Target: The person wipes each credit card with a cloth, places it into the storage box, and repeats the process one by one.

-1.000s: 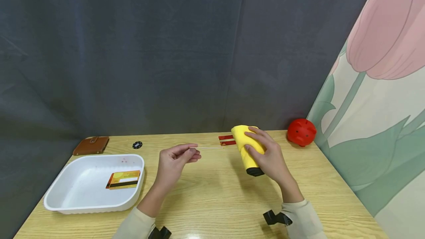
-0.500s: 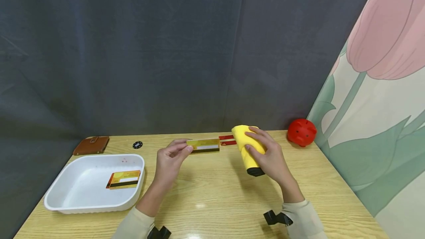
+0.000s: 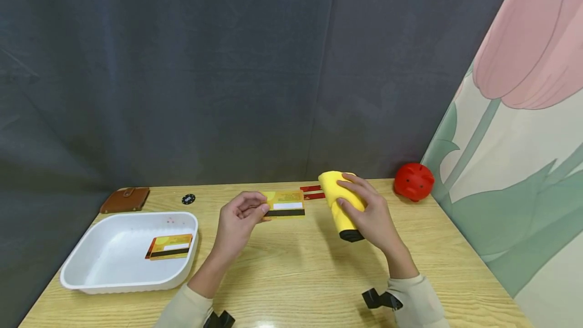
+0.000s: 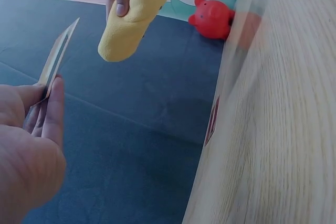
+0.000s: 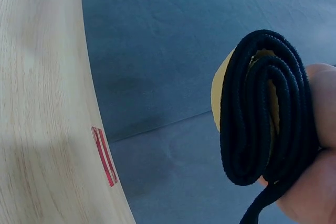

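Observation:
My left hand (image 3: 240, 220) pinches a yellow bank card (image 3: 287, 204) by its left edge, above the table. The card's face with a dark stripe and a white strip is turned toward the head camera. In the left wrist view the card (image 4: 56, 59) appears nearly edge-on between thumb and fingers. My right hand (image 3: 371, 211) grips a rolled yellow cloth (image 3: 339, 199) with a black edge, also held above the table. From the right wrist, the cloth's folded black end (image 5: 265, 111) shows its layers. A gap separates card and cloth.
At the left, a white tray (image 3: 75, 270) holds yellow and orange cards (image 3: 170, 247). Behind it lie a brown wallet (image 3: 125, 200) and a black chip (image 3: 188, 199). A red card (image 3: 311, 192) lies near the table's back edge; a red piggy bank (image 3: 413, 181) stands at the right.
The left hand has tilted the yellow card from edge-on to face-on, so its stripe now shows. The right hand and the cloth have hardly moved.

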`<act>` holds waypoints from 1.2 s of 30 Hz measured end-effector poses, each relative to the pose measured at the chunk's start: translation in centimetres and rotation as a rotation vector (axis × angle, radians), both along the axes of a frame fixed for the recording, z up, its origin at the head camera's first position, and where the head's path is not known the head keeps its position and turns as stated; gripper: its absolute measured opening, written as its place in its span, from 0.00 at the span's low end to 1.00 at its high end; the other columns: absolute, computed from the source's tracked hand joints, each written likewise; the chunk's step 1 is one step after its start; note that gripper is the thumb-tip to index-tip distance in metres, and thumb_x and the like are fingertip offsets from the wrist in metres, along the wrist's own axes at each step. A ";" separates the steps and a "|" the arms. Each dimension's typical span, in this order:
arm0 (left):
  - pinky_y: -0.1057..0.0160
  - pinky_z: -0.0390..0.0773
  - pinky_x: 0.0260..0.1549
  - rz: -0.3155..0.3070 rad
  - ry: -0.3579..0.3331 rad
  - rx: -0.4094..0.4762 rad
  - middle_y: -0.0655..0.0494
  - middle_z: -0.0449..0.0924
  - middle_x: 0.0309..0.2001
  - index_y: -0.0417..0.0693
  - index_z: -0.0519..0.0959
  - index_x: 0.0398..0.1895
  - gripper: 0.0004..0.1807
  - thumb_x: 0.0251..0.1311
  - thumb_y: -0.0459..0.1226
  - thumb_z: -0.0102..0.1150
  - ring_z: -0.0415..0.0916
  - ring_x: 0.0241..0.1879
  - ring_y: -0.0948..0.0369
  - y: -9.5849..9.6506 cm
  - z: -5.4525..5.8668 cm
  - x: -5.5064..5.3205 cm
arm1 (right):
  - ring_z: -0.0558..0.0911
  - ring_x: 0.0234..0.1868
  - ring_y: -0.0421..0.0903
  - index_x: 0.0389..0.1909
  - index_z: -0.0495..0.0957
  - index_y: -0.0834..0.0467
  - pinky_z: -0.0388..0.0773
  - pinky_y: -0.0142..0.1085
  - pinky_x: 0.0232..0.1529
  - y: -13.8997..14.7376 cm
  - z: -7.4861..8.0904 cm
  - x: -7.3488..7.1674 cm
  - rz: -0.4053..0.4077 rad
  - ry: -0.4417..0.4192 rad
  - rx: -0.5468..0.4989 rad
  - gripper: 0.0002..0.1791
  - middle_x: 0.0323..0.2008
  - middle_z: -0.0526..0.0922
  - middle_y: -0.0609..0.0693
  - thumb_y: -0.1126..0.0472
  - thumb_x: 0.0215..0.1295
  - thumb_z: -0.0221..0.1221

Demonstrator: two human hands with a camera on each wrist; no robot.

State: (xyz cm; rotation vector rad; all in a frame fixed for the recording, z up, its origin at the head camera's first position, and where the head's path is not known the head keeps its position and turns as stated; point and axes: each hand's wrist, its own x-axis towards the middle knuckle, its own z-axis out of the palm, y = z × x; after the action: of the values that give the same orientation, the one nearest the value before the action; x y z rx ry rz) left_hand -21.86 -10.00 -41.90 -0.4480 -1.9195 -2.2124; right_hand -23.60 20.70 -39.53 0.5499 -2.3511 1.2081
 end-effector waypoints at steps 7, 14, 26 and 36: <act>0.66 0.88 0.45 0.019 -0.017 -0.065 0.47 0.87 0.51 0.40 0.84 0.54 0.16 0.64 0.32 0.70 0.87 0.44 0.66 -0.1 0.0 0.2 | 0.78 0.65 0.56 0.60 0.84 0.56 0.73 0.15 0.49 0.0 0.2 0.2 0.004 -0.004 -0.009 0.21 0.68 0.78 0.55 0.65 0.67 0.68; 0.67 0.88 0.45 -0.027 -0.026 -0.079 0.38 0.85 0.55 0.41 0.83 0.58 0.20 0.61 0.31 0.71 0.88 0.46 0.66 -0.2 -0.1 0.2 | 0.77 0.66 0.56 0.61 0.83 0.56 0.72 0.15 0.50 0.2 0.3 0.2 0.000 -0.001 -0.010 0.21 0.68 0.78 0.55 0.65 0.67 0.68; 0.67 0.87 0.46 -0.025 -0.054 -0.090 0.38 0.85 0.56 0.43 0.82 0.61 0.24 0.61 0.29 0.71 0.88 0.47 0.66 -0.6 -0.9 -0.6 | 0.76 0.63 0.41 0.61 0.83 0.51 0.75 0.19 0.48 0.2 1.0 0.8 0.009 -0.020 -0.058 0.22 0.70 0.77 0.49 0.64 0.67 0.68; 0.68 0.87 0.45 -0.027 -0.051 -0.071 0.37 0.83 0.58 0.42 0.81 0.63 0.25 0.61 0.28 0.70 0.88 0.46 0.65 -0.2 -1.6 -1.0 | 0.76 0.64 0.39 0.60 0.84 0.50 0.81 0.25 0.45 -2.4 2.2 2.9 0.130 0.010 -0.078 0.23 0.69 0.77 0.48 0.67 0.64 0.69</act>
State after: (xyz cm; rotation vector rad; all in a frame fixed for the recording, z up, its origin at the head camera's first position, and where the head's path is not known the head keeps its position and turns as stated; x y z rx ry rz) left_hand -22.82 -10.18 -43.47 -0.4348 -2.0357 -2.1984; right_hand -20.67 18.32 -37.35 0.6891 -2.2786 1.3449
